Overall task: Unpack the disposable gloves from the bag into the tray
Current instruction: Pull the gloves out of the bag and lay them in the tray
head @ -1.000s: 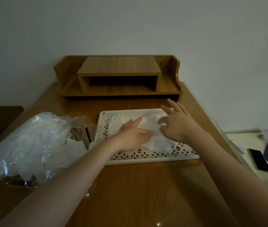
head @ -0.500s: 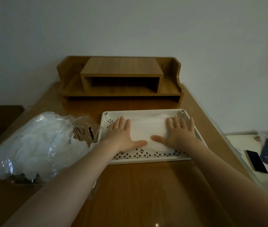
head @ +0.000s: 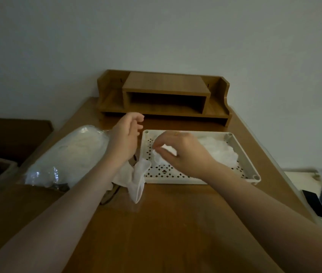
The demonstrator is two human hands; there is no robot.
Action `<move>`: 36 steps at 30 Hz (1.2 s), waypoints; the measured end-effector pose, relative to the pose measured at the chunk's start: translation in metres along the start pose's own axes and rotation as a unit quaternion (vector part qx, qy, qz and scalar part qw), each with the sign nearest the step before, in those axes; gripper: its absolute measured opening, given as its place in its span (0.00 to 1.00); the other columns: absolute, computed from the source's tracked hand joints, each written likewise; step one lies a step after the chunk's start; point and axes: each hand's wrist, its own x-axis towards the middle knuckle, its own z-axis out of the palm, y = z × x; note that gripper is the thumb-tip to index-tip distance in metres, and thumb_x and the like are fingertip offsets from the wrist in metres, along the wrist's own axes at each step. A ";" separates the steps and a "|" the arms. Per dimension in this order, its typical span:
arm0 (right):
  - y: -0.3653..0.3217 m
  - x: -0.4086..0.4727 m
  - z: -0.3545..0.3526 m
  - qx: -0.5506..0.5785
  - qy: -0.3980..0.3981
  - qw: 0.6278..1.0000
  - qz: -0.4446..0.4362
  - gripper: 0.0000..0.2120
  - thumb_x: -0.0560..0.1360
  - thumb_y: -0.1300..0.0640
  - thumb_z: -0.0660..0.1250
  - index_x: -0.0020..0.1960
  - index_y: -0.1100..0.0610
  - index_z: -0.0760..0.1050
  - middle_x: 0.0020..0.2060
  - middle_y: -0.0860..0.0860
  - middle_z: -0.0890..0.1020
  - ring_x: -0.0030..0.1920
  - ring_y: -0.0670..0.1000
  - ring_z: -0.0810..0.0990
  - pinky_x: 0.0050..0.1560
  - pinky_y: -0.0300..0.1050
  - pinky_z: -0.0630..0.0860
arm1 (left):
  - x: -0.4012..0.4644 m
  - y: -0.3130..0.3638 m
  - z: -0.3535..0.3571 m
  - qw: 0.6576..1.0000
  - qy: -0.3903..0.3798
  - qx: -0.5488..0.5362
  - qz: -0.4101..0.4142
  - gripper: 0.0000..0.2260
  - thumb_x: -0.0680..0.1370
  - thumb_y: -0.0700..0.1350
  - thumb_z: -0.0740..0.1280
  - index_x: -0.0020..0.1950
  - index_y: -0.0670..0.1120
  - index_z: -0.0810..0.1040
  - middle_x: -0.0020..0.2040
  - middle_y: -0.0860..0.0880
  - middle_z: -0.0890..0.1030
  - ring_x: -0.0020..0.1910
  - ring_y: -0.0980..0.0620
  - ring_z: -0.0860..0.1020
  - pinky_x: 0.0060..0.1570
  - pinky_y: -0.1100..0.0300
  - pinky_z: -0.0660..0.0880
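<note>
I see a crumpled heap of white disposable gloves (head: 218, 152) lying in the perforated white tray (head: 242, 154) on the bench (head: 166, 223). My right hand (head: 183, 154) hovers over the tray's left part, fingers curled, thumb and fingertips pinching a bit of glove (the grip is partly hidden). One loose glove (head: 138, 180) drapes over the tray's near left corner onto the bench. My left hand (head: 125, 134) hangs relaxed and empty beside the clear bag (head: 67, 156) of gloves, left of the tray.
</note>
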 end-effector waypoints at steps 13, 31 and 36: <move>-0.001 0.014 0.047 -0.115 -0.120 0.981 0.095 0.12 0.80 0.56 0.59 0.58 0.54 0.79 0.53 0.51 0.81 0.53 0.51 0.76 0.53 0.43 0.70 | -0.028 -0.037 -0.022 0.913 -0.301 0.274 -0.030 0.06 0.79 0.42 0.62 0.51 0.47 0.78 0.44 0.53 0.78 0.42 0.52 0.78 0.41 0.62 0.73; 0.021 0.000 -0.053 0.551 0.208 0.767 0.253 0.11 0.78 0.63 0.59 0.41 0.58 0.78 0.34 0.51 0.77 0.35 0.48 0.76 0.35 0.39 0.74 | -0.015 0.025 -0.001 0.989 -0.136 -0.009 0.052 0.18 0.81 0.47 0.60 0.70 0.48 0.66 0.59 0.53 0.75 0.56 0.56 0.75 0.54 0.62 0.72; 0.029 0.001 -0.070 0.610 0.129 0.735 0.266 0.07 0.76 0.62 0.61 0.43 0.61 0.78 0.43 0.60 0.79 0.44 0.56 0.78 0.46 0.48 0.75 | -0.006 0.073 0.016 0.961 -0.231 -0.109 0.105 0.37 0.71 0.46 0.73 0.74 0.55 0.57 0.63 0.57 0.72 0.62 0.60 0.72 0.60 0.63 0.70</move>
